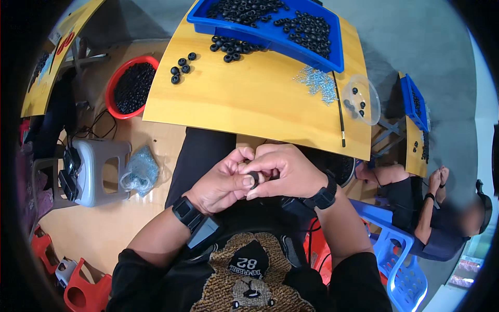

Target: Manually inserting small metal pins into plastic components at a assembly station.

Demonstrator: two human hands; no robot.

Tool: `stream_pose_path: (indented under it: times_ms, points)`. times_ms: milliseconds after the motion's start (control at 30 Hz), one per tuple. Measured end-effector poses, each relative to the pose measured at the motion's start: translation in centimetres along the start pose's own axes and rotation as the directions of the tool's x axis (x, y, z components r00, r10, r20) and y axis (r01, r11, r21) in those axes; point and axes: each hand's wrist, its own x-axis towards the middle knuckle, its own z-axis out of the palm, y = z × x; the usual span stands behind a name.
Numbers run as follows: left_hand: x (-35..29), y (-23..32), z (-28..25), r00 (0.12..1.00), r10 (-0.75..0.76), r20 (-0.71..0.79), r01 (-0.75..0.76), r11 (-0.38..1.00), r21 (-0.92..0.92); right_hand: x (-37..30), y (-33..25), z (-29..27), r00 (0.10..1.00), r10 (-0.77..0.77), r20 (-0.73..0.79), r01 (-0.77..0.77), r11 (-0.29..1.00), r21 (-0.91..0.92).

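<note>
Both my hands meet above my lap, just off the table's near edge. My left hand point(221, 182) pinches a small black ring-like part point(254, 178) between thumb and fingers. My right hand point(299, 167) closes over the same part from the other side, its fingertips pressed close together. Much of the part is hidden by the fingers, and I cannot make out whether a second small piece is between them. Similar round black parts with holes lie on the yellow table point(234, 99), in a small group point(176, 79) at left and a pile point(228, 49) by the tray.
A blue tray point(270, 43) of black parts sits at the table's far side. Small clear pieces point(319, 83), a thin black brush point(340, 114) and a clear bowl point(373, 99) lie at right. Leftward stand a red basin point(110, 96) and grey stool point(99, 174). A co-worker point(431, 208) sits right.
</note>
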Motion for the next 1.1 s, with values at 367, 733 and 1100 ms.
stream_pose_path:
  times_ms: [367,733,1100]
  points:
    - [0.0,0.6,-1.4,0.994,-0.086,0.061,0.100,0.949,-0.298,1.0,-0.7,0.3,0.984,-0.170,0.041,0.175,0.938,-0.300]
    - [-0.3,0.5,-1.8,0.994,-0.095,0.045,0.101,0.985,-0.142,0.9,-1.1,0.9,0.993,-0.113,0.016,0.108,0.880,-0.463]
    - [-0.4,0.6,-1.5,0.996,-0.070,0.060,0.081,0.977,-0.198,2.1,-1.4,0.7,0.980,-0.133,0.149,0.185,0.886,-0.426]
